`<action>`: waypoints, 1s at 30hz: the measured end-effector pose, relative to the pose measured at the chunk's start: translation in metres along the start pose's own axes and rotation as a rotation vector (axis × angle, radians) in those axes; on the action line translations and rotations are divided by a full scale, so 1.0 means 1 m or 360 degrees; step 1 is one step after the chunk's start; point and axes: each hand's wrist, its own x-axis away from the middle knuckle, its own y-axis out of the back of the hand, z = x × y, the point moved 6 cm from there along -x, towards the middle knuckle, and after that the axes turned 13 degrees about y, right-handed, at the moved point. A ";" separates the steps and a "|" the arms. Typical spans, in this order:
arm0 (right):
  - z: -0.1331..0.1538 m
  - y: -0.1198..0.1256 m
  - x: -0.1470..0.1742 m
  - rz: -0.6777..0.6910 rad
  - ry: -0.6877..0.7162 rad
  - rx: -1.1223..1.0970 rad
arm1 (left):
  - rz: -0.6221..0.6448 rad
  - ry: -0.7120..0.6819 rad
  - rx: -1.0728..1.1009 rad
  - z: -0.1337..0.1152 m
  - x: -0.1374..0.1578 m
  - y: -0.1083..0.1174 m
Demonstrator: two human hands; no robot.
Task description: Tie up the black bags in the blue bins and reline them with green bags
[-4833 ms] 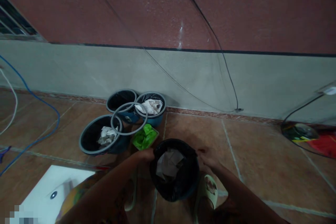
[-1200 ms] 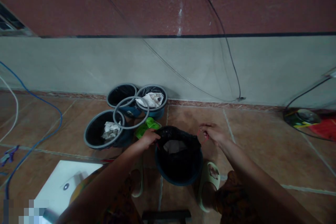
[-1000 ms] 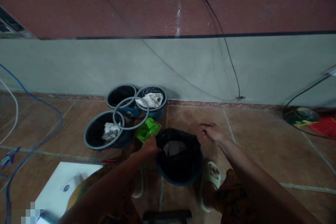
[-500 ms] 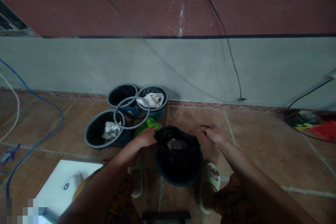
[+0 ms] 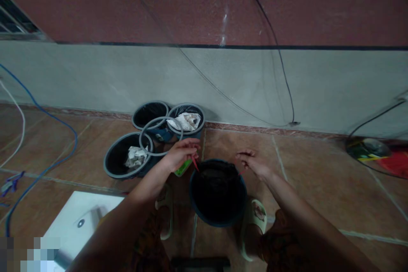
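A dark round bin [image 5: 196,209] stands on the floor between my feet. Gathered black trash bag [image 5: 216,173] plastic lies bunched at its far side, and the bin's inside is too dark to make out. Above the far left rim, my left hand [image 5: 181,155] is closed on a red drawstring [image 5: 195,164] of the bag. On the other side, my right hand [image 5: 253,165] pinches another stretch of red drawstring [image 5: 243,171], just right of the rim. Something bright green [image 5: 183,167] shows partly behind my left hand.
Three lined bins stand at the left: one front bin [image 5: 110,169] with crumpled paper, a back bin [image 5: 134,120], and a third bin [image 5: 203,125] with white paper. A loose grey ring [image 5: 142,138] leans across them. A white board [image 5: 68,212], blue hose [image 5: 60,163] and black cable [image 5: 283,72] are around.
My left hand has moved up and right, from the bag's edge to the red drawstring. The bag's mouth has dropped and drawn together, hiding the pale contents. My right hand has barely moved.
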 end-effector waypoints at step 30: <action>0.032 -0.090 0.025 0.0748 0.0353 0.0180 | 0.0242 -0.0535 -0.0839 0.002 -0.006 -0.080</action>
